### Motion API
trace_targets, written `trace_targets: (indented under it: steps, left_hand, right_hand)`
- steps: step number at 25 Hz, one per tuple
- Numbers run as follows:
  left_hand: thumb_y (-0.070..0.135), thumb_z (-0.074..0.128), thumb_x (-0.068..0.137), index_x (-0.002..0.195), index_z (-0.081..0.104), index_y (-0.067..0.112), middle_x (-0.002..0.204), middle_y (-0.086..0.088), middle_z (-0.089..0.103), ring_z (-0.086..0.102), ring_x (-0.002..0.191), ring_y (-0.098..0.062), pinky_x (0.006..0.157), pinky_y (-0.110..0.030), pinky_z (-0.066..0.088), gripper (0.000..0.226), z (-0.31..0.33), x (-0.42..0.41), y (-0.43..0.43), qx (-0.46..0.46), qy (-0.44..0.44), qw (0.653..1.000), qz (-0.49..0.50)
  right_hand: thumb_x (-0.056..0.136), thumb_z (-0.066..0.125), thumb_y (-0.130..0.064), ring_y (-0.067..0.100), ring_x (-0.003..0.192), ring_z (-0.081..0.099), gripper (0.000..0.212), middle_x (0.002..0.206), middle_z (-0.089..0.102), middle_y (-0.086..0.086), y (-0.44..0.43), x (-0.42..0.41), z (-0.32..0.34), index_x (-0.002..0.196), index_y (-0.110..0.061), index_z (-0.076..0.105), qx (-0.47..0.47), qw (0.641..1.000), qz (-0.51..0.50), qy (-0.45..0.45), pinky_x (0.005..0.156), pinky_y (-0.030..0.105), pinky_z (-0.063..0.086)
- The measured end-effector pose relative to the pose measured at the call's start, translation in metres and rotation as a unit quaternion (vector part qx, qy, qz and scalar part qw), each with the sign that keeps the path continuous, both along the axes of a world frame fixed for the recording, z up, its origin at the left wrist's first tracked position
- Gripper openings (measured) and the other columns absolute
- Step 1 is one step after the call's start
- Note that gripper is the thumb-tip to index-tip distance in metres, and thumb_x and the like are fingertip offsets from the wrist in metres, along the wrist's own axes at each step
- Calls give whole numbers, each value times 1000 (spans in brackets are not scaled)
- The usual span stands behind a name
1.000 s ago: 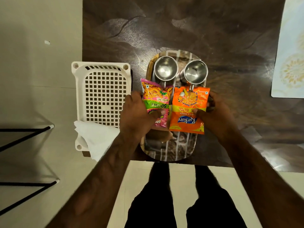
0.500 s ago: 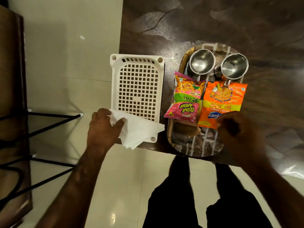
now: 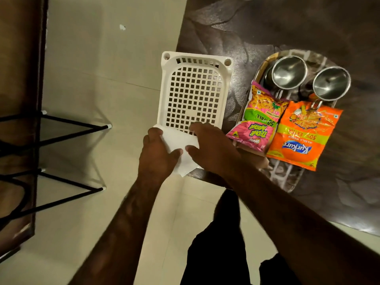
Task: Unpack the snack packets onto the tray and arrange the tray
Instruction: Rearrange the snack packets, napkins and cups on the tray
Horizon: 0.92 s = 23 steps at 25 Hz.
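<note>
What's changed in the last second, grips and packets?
The left-hand grip let go of the pink snack packet and moved left to the white folded paper napkin on the white perforated plastic basket; the right-hand grip released the orange snack packet and followed. Both now hold the napkin. Packets and two steel cups stayed on the reflective oval tray.

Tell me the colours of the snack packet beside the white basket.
The snack packet is mostly pink, with a green band and orange-yellow top; head view.
</note>
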<state>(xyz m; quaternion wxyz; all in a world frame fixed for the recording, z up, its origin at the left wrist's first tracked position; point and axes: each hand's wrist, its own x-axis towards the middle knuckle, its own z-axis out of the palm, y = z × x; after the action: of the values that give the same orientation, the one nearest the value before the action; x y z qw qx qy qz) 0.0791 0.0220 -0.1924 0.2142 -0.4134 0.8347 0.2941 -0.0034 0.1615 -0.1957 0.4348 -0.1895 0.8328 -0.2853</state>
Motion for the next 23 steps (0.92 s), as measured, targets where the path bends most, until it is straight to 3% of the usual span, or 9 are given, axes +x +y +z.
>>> trace_targets:
  steps: [5, 8, 11, 13, 15, 17, 20, 23]
  left_hand:
    - [20, 87, 75, 129, 42, 12, 122, -14, 61, 63, 108, -30, 92, -40, 54, 71, -7, 9, 0, 27, 40, 998, 37]
    - [20, 89, 73, 119, 40, 23, 111, -7, 63, 68, 91, -24, 85, -43, 59, 67, -3, 13, -3, 84, 77, 986, 119]
    - [31, 91, 69, 120, 45, 26, 111, 4, 64, 70, 94, -19, 81, -42, 61, 69, 13, 16, -7, 150, 88, 966, 193]
    - [36, 88, 71, 119, 60, 23, 116, 3, 72, 72, 104, -19, 84, -37, 61, 58, 26, 18, -3, 278, 82, 936, 201]
    - [31, 81, 79, 120, 70, 26, 121, -1, 75, 72, 111, -22, 88, -40, 61, 43, 39, 22, 10, 438, 59, 874, 203]
    - [25, 78, 82, 121, 70, 27, 123, -3, 74, 72, 112, -24, 89, -47, 61, 40, 44, 26, 32, 494, 39, 846, 198]
    - [11, 77, 83, 119, 70, 24, 119, -4, 76, 72, 111, -27, 88, -51, 60, 39, 39, 29, 77, 457, 28, 854, 246]
    - [-3, 68, 89, 128, 63, 13, 122, -10, 74, 70, 114, -31, 95, -53, 57, 43, 30, 26, 120, 460, 2, 837, 295]
  right_hand:
    - [93, 72, -34, 29, 124, 60, 44, 130, 65, 8, -22, 0, -16, 132, -14, 62, 55, 998, 15, -37, 99, 37, 50]
    - [94, 70, -20, 23, 107, 66, 21, 103, 70, 0, -20, -2, -16, 114, -13, 75, 3, 998, 4, -63, 79, 27, 43]
    - [97, 71, -18, 14, 91, 67, 15, 90, 67, -10, 2, 0, -4, 112, -15, 74, -57, 984, -94, -141, 73, 23, 47]
    - [98, 73, -16, 5, 86, 74, 13, 92, 76, -9, 30, 1, 8, 111, -18, 75, -124, 934, -198, -269, 71, 19, 56]
    - [99, 73, -17, 0, 87, 77, 13, 97, 81, -11, 63, 7, 19, 108, -27, 75, -151, 908, -218, -325, 70, 16, 57]
    - [99, 74, -21, 5, 95, 78, 14, 105, 82, -11, 96, 12, 26, 111, -27, 76, -128, 913, -210, -325, 77, 23, 61]
    - [96, 76, -24, 12, 95, 80, 22, 113, 80, -7, 148, 16, 31, 118, -29, 75, -77, 908, -232, -339, 70, 33, 64]
    - [93, 79, -15, 20, 94, 77, 26, 105, 78, -7, 192, 17, 33, 110, -35, 77, -24, 921, -277, -271, 79, 46, 65]
